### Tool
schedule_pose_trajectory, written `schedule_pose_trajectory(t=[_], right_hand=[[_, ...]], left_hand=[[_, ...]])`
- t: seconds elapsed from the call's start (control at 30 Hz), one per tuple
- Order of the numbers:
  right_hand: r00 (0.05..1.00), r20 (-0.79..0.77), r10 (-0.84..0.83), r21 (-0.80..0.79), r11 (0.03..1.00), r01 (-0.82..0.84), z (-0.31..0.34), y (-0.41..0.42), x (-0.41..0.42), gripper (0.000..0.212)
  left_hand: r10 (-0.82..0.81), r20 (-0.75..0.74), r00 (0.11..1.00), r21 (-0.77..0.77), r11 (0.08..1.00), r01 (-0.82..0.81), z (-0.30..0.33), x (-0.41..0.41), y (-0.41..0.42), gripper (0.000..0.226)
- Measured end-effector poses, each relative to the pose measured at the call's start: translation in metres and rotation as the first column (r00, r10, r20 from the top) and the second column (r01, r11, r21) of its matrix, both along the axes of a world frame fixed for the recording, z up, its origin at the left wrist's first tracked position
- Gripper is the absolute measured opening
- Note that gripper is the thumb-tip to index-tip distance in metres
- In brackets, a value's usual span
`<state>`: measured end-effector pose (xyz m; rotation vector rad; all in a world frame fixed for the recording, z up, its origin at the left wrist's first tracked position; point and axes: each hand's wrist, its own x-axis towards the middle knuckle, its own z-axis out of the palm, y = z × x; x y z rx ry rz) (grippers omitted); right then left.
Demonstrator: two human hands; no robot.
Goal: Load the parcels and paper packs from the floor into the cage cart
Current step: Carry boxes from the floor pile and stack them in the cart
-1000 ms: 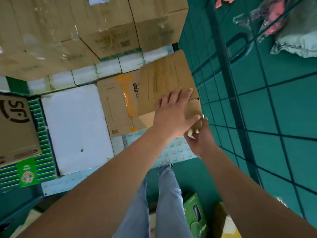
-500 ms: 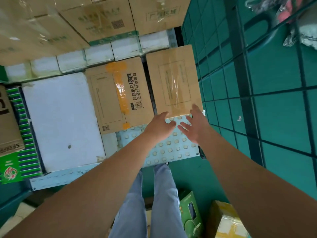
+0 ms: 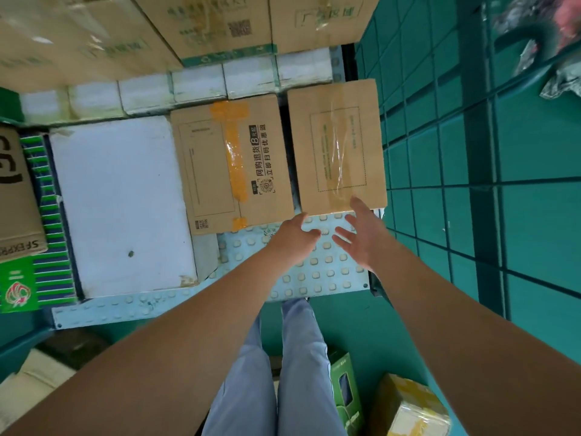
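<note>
A brown taped parcel [image 3: 336, 146] lies flat on the studded cart floor [image 3: 317, 272], against the green wire side [image 3: 440, 158]. Just in front of its near edge hover my left hand [image 3: 294, 236] and my right hand [image 3: 361, 236], both empty with relaxed fingers. The right fingertips reach the parcel's near corner; the left hand is clear of it. A parcel with orange tape [image 3: 229, 165] lies to its left, next to a white flat pack [image 3: 122, 202].
Large cartons [image 3: 220, 23] and white paper packs [image 3: 195, 83] fill the back of the cart. An SF box [image 3: 15, 196] sits on a green striped pack [image 3: 41, 278] at left. On the floor by my legs lie a green box [image 3: 345, 391] and a yellow-taped parcel [image 3: 412, 407].
The brown parcel, held tilted a second ago, now lies flat in the cart. Both hands have let go and drawn back toward me.
</note>
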<state>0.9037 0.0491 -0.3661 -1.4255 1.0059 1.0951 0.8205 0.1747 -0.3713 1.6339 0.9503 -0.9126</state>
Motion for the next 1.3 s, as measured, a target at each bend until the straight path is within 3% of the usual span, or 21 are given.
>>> schedule_pose_trajectory(t=[0.2,0.47,0.6,0.83,1.07,1.2,1.3], right_hand=[[0.991,-0.012,0.135,0.078,0.988,-0.134,0.07,0.029,-0.031,0.052],[0.941,0.067,0.333,0.174,0.924,-0.34,0.214,0.074,-0.1,0.049],[0.884,0.106,0.455,0.237,0.852,-0.466,0.269,0.095,-0.146,0.052],[0.684,0.198,0.702,0.258,0.635,-0.728,0.329,0.135,-0.239,0.054],[0.44,0.24,0.865,0.218,0.394,-0.893,0.354,0.162,-0.347,0.057],[0.291,0.27,0.918,0.201,0.241,-0.949,0.366,0.17,-0.417,0.052],[0.168,0.279,0.946,0.18,0.12,-0.976,0.369,0.17,-0.468,0.052]], left_hand=[[0.165,-0.007,0.986,0.028,0.986,-0.165,0.061,-0.043,0.032,0.062],[0.477,0.099,0.874,0.054,0.874,-0.483,0.199,-0.123,0.06,0.059],[0.695,0.145,0.704,0.012,0.71,-0.704,0.253,-0.184,0.068,0.06],[0.943,0.158,0.293,-0.066,0.306,-0.95,0.299,-0.303,0.068,0.051],[0.977,0.212,-0.01,-0.161,0.025,-0.987,0.318,-0.43,0.042,0.051],[0.962,0.187,-0.199,-0.163,-0.17,-0.972,0.327,-0.498,0.025,0.028],[0.928,0.21,-0.307,-0.176,-0.273,-0.946,0.33,-0.547,0.013,0.038]])
